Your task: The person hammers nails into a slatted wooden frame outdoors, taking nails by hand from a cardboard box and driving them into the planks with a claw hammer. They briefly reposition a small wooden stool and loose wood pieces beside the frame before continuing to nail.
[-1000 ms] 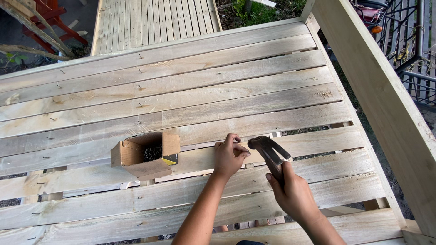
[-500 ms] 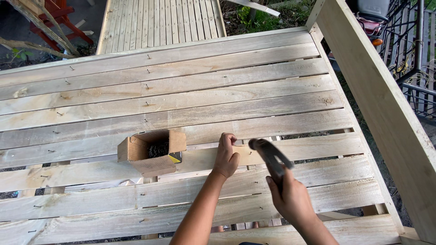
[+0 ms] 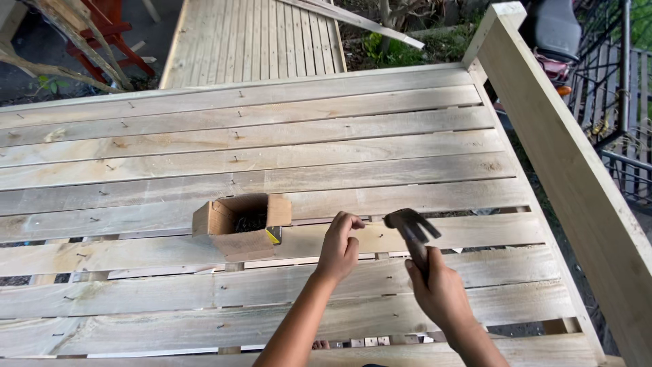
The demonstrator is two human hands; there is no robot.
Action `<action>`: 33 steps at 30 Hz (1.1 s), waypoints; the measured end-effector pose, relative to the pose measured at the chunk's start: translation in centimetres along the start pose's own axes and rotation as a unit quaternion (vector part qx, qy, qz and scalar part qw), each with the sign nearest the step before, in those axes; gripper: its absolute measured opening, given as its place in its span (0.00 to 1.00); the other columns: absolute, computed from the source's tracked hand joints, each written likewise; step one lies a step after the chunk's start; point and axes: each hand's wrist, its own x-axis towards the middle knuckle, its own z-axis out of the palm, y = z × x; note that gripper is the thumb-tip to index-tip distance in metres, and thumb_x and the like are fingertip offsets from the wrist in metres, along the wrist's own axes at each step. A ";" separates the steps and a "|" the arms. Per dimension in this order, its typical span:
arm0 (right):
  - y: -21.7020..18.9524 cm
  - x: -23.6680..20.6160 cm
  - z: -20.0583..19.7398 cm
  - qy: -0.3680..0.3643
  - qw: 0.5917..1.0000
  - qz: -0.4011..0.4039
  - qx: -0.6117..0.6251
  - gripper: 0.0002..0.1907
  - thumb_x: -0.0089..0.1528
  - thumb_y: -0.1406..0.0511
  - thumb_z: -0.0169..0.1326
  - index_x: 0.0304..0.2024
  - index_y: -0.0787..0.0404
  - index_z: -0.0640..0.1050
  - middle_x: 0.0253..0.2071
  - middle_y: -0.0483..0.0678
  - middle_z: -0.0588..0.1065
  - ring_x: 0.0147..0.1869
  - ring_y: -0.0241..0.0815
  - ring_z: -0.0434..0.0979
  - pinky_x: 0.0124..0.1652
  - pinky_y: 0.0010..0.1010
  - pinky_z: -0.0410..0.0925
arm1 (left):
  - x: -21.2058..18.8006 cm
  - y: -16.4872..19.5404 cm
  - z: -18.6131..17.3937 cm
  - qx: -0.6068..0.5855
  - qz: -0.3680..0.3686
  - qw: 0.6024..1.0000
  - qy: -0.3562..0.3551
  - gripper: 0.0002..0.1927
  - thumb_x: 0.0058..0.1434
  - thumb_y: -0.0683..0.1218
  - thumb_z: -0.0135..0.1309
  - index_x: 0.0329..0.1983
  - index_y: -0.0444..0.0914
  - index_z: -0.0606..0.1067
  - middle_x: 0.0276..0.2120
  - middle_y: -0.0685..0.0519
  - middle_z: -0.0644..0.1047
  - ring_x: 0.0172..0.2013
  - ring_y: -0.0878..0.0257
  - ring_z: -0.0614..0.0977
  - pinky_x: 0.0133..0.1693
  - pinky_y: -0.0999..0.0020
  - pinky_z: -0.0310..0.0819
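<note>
My left hand (image 3: 340,245) rests on a pale wooden slat (image 3: 475,231), fingertips pinched together as if on a nail that is too small to see. My right hand (image 3: 438,292) grips the handle of a dark claw hammer (image 3: 409,225), whose head hovers just right of my left fingers, a little above the slat. An open cardboard box (image 3: 234,228) with dark nails inside sits on the slats to the left of my left hand.
The slatted wooden platform (image 3: 272,143) has gaps between the near boards and nail heads across it. A thick wooden rail (image 3: 570,177) runs along the right side. A second slatted panel (image 3: 255,41) and red frame (image 3: 109,41) lie beyond.
The hammer head has come a little closer to my left fingers. My left hand stays on the same slat and the box has not moved on the boards; the view has shifted slightly.
</note>
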 end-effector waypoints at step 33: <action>-8.0 -0.9 1.4 -0.158 0.983 -0.015 0.088 0.18 0.65 0.53 0.52 0.42 0.61 0.72 0.20 0.52 0.76 0.24 0.45 0.76 0.30 0.41 0.69 | 8.9 -5.1 -20.2 0.461 -0.377 0.732 -0.330 0.15 0.54 0.44 0.63 0.46 0.46 0.82 0.48 0.51 0.82 0.51 0.56 0.81 0.53 0.60 0.73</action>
